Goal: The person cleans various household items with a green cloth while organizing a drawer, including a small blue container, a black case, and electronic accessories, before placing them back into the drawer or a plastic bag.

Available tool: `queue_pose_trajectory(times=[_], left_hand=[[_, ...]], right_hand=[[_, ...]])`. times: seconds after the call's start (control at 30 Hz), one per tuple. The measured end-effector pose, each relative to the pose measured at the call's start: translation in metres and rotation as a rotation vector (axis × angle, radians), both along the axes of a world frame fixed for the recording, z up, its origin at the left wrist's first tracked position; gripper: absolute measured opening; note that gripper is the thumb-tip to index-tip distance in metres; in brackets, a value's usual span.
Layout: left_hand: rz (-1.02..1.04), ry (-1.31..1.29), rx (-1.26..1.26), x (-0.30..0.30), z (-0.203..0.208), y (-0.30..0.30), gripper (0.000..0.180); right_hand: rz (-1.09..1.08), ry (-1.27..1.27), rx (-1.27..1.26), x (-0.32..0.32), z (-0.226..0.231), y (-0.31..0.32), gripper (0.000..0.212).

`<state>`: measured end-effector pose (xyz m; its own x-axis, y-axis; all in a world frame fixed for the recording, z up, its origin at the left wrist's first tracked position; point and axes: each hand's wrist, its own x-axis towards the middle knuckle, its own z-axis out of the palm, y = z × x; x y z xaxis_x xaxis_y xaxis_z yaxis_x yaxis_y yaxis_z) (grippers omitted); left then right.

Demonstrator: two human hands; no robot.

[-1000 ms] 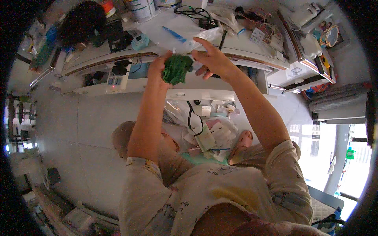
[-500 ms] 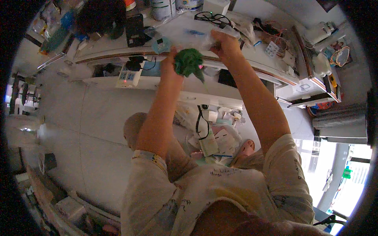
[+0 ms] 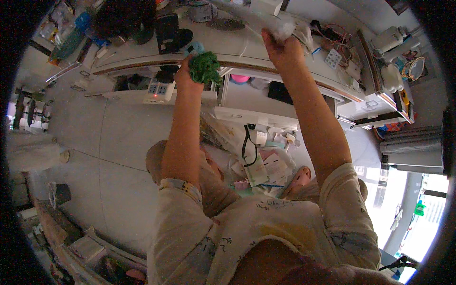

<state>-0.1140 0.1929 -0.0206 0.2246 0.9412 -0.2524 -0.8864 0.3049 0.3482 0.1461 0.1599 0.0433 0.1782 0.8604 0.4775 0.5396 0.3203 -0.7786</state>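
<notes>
My left hand point(image 3: 186, 75) is above the front edge of the desk, its fingers closed round a crumpled green cloth-like bundle point(image 3: 205, 68). A small pale blue piece point(image 3: 194, 48) shows just beyond those fingers; I cannot tell whether it is held too. Farther right, my right hand point(image 3: 286, 51) is raised over the desktop, pinching a clear plastic bag point(image 3: 282, 27). Blurred film stretches from it toward the far left. What lies behind the film is hard to make out.
Under the desk point(image 3: 237, 52), an open drawer point(image 3: 266, 97) holds a pink round item and a dark flat box. A power strip point(image 3: 158, 90) with a red light is left of it. Papers and packaging point(image 3: 268, 164) lie on the floor. Cables point(image 3: 332, 40) clutter the desk's right.
My left hand has moved left with the green bundle. My right hand has shifted slightly right, and the plastic film no longer spans the space between my hands.
</notes>
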Motion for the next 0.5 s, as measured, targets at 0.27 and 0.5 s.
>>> queue_pose_trajectory(times=[0.27, 0.5], left_hand=[[-0.106, 0.041, 0.169, 0.005, 0.001, -0.005, 0.020], [-0.182, 0.198, 0.147, 0.034, 0.030, -0.018, 0.025]], right_hand=[[0.355, 1.862, -0.114, -0.023, 0.055, -0.019, 0.028], [0.516, 1.936, -0.135, 0.001, 0.059, -0.043, 0.030]])
